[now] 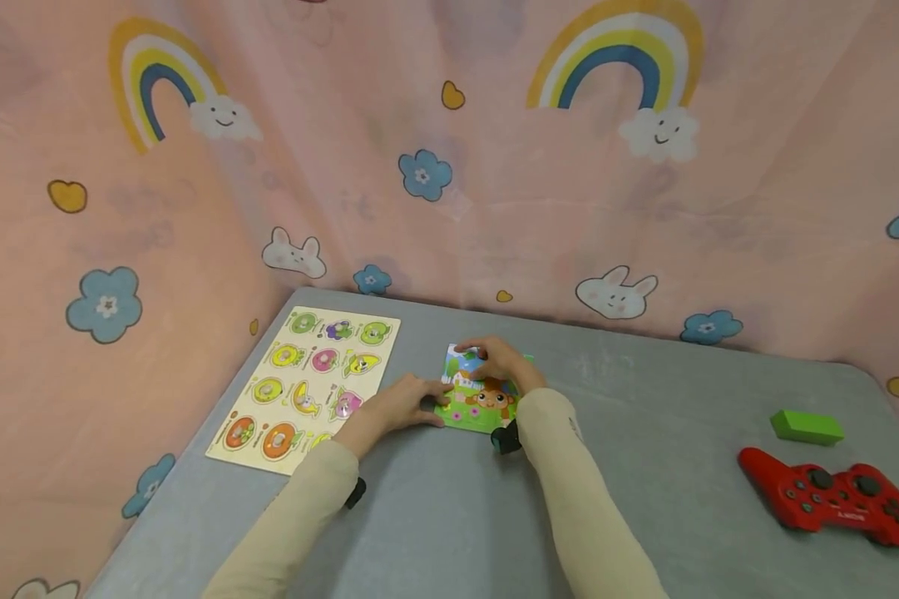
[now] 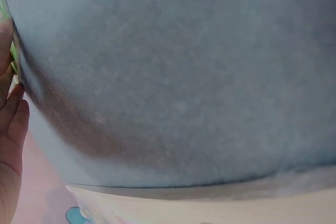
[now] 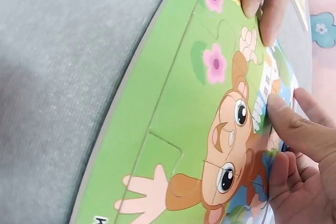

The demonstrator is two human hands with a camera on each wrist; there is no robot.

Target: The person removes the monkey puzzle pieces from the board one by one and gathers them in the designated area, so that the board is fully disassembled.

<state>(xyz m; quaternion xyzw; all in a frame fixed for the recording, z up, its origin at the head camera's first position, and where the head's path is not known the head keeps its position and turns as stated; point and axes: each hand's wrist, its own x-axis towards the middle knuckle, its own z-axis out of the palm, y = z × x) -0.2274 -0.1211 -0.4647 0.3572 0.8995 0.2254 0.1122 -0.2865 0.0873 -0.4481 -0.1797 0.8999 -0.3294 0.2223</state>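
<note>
A jigsaw puzzle point(image 1: 464, 418) with a cartoon monkey on green grass lies flat on the table; cut lines show in the right wrist view. My left hand point(image 1: 406, 402) holds its left edge, fingertips on the picture and the thumb low at the side. In the left wrist view only part of that hand point(image 2: 9, 124) shows, beside the board's edge. Over the upper part of the puzzle, my right hand point(image 1: 503, 363) has its thumb on the picture and other fingers bent point(image 3: 299, 182). Whether a loose piece is between them is hidden.
To the left lies a cream fruit board point(image 1: 250, 456) with several fruit pictures. At the right are a green block point(image 1: 806, 427) and a red game controller point(image 1: 831, 497). A pink patterned cloth point(image 1: 486, 225) hangs behind the grey table point(image 1: 434, 532).
</note>
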